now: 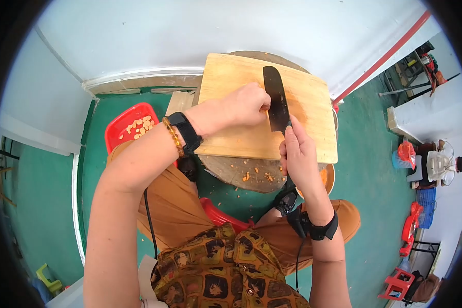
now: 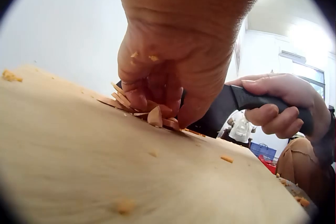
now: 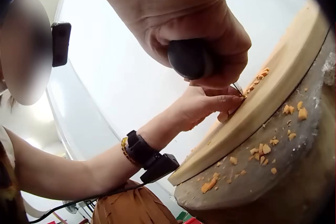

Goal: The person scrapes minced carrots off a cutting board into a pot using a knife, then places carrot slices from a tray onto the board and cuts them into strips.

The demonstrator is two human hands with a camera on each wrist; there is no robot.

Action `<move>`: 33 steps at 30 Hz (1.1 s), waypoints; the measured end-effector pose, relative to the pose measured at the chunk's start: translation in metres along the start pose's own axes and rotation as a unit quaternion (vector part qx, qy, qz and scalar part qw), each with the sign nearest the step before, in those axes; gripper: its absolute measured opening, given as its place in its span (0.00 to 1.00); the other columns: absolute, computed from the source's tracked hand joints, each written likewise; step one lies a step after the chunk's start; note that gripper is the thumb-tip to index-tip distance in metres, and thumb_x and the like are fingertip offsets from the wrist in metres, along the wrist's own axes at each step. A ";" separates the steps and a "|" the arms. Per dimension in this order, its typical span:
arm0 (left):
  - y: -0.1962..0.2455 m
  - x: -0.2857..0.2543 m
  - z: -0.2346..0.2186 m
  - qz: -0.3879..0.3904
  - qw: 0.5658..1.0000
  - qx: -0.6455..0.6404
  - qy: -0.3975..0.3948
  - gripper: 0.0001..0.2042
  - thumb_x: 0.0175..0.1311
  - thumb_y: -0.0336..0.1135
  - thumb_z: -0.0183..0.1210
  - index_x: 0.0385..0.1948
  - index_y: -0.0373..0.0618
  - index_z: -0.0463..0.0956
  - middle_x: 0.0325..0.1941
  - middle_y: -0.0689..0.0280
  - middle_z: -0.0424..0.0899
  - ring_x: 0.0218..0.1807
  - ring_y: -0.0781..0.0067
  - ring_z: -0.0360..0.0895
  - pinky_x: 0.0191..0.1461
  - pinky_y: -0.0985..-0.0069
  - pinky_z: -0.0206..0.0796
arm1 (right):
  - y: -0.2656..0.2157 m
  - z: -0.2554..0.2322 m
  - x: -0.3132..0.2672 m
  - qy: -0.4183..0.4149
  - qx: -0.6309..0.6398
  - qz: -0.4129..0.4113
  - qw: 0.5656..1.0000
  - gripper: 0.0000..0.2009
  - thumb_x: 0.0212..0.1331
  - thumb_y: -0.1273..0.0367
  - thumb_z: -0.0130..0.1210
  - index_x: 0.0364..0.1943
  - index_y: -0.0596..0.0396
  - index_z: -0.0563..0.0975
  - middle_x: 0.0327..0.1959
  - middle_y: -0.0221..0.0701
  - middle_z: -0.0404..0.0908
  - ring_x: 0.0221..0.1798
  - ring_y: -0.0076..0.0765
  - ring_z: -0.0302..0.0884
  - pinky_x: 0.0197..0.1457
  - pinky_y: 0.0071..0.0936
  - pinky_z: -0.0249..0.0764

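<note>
On the tilted wooden cutting board (image 1: 231, 141), my left hand (image 1: 246, 105) bends its fingers down over a small stack of thin carrot slices (image 2: 155, 116) and holds them against the wood. Its knuckles are right beside the flat of a black-bladed kitchen knife (image 1: 277, 100). My right hand (image 1: 300, 154) grips the knife's black handle (image 3: 186, 58), thumb along the top near the blade. The blade points away from me, edge down at the board. In the head view my left hand hides the slices. Orange bits (image 3: 257, 79) lie beyond the blade.
A round wooden block (image 1: 231, 174) supports the board, with orange crumbs on its top. On the floor at left stands a red basin (image 1: 109, 136) of carrot slices (image 1: 141, 126). A bowl (image 1: 330, 187) with orange contents sits below the board's right corner. The wall rises close behind.
</note>
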State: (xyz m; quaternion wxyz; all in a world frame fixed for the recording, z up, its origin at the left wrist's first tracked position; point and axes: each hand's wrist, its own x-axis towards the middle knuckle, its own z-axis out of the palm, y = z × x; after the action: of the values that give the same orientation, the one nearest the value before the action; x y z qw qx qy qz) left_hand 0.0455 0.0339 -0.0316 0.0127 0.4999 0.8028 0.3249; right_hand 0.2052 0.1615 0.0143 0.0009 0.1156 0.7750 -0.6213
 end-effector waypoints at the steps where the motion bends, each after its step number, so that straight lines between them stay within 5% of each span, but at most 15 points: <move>1: 0.001 0.000 -0.003 -0.002 1.000 0.021 -0.010 0.04 0.44 0.27 0.58 0.22 0.39 0.79 0.26 0.54 0.80 0.36 0.51 0.75 0.42 0.62 0.69 | 0.001 0.001 -0.001 0.000 0.007 0.002 1.000 0.22 0.72 0.64 0.38 0.67 0.56 0.58 0.19 0.22 0.63 0.10 0.14 0.56 0.11 0.16 0.57; 10: 0.002 0.005 -0.004 0.017 0.999 0.042 -0.022 0.03 0.41 0.26 0.59 0.19 0.38 0.80 0.23 0.53 0.81 0.30 0.52 0.79 0.36 0.63 0.72 | 0.003 0.003 -0.004 -0.001 -0.022 -0.023 1.000 0.22 0.72 0.64 0.37 0.67 0.57 0.57 0.18 0.21 0.62 0.11 0.15 0.55 0.12 0.16 0.57; 13: -0.002 0.005 -0.002 0.020 0.999 0.042 -0.022 0.03 0.41 0.26 0.59 0.18 0.38 0.80 0.22 0.53 0.80 0.29 0.52 0.79 0.34 0.64 0.73 | -0.002 0.001 -0.007 -0.001 0.000 0.042 0.999 0.22 0.71 0.64 0.37 0.67 0.57 0.57 0.16 0.21 0.61 0.10 0.15 0.55 0.12 0.17 0.57; 21: 0.001 0.008 -0.003 0.034 0.997 0.067 -0.015 0.03 0.40 0.27 0.59 0.17 0.40 0.80 0.21 0.53 0.80 0.27 0.52 0.79 0.33 0.64 0.72 | 0.017 0.011 0.039 0.011 -0.101 -0.087 0.991 0.22 0.70 0.66 0.36 0.67 0.58 0.57 0.15 0.20 0.59 0.11 0.16 0.56 0.12 0.18 0.57; 29: 0.008 -0.002 -0.013 -0.041 0.998 -0.034 -0.036 0.05 0.42 0.29 0.59 0.17 0.36 0.76 0.19 0.53 0.76 0.30 0.52 0.74 0.39 0.63 0.67 | -0.004 0.005 0.007 0.004 0.004 -0.003 1.000 0.22 0.71 0.65 0.36 0.66 0.56 0.58 0.16 0.21 0.61 0.11 0.15 0.55 0.12 0.16 0.57; 33: 0.002 -0.003 -0.009 0.054 0.996 0.015 0.063 0.04 0.41 0.25 0.58 0.19 0.35 0.79 0.22 0.51 0.80 0.27 0.50 0.78 0.33 0.63 0.71 | 0.000 0.007 -0.004 0.006 -0.003 -0.018 1.000 0.21 0.72 0.65 0.36 0.66 0.56 0.58 0.16 0.21 0.61 0.11 0.14 0.55 0.12 0.16 0.57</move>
State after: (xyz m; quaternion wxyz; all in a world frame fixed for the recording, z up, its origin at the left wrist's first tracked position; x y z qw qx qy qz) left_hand 0.0453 0.0277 -0.0248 -0.0629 0.5216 0.7785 0.3435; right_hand 0.2079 0.1545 0.0134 -0.0147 0.1048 0.7786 -0.6185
